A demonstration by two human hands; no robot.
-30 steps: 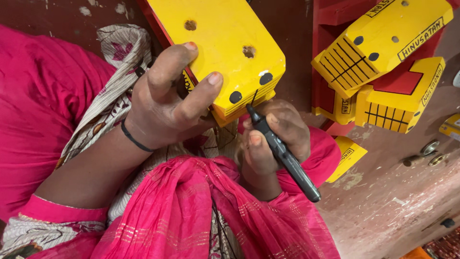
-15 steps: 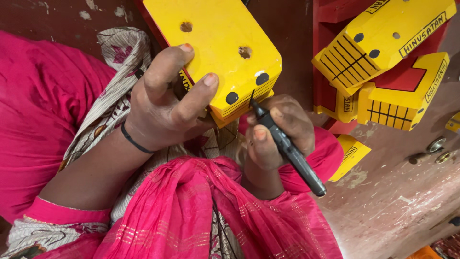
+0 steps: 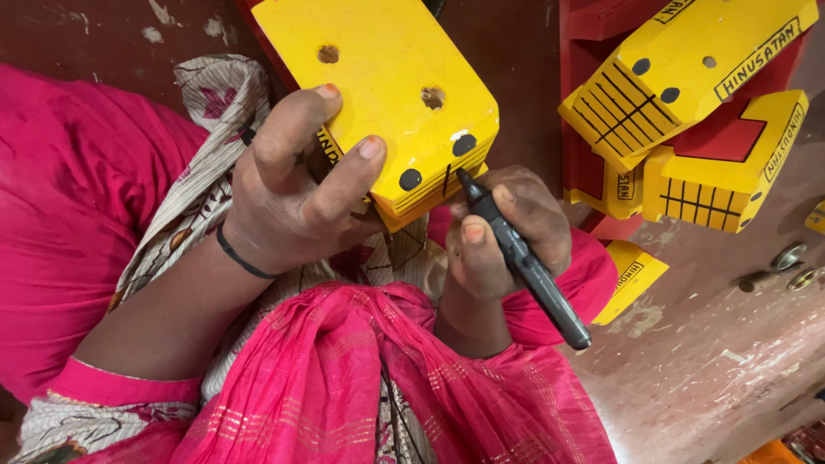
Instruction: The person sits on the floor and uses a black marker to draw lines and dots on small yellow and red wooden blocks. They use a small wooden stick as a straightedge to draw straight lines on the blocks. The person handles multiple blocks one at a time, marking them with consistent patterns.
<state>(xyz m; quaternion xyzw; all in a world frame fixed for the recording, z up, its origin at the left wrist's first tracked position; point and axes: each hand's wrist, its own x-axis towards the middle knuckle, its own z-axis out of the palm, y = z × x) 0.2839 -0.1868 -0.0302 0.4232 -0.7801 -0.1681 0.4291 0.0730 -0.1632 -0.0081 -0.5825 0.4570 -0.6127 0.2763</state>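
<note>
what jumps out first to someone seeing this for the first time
A bright yellow wooden block at top centre, steadied by the left hand, while the right hand puts a black marker to its end face. More yellow painted blocks pile up at upper right, over bright pink cloth.

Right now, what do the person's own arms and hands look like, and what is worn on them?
Both hands are bare, without gloves. The left hand has a thin black band round the wrist and reddish polish on the nails. The right hand is smudged with dark marks. A pink sleeve ends above the left elbow.
</note>
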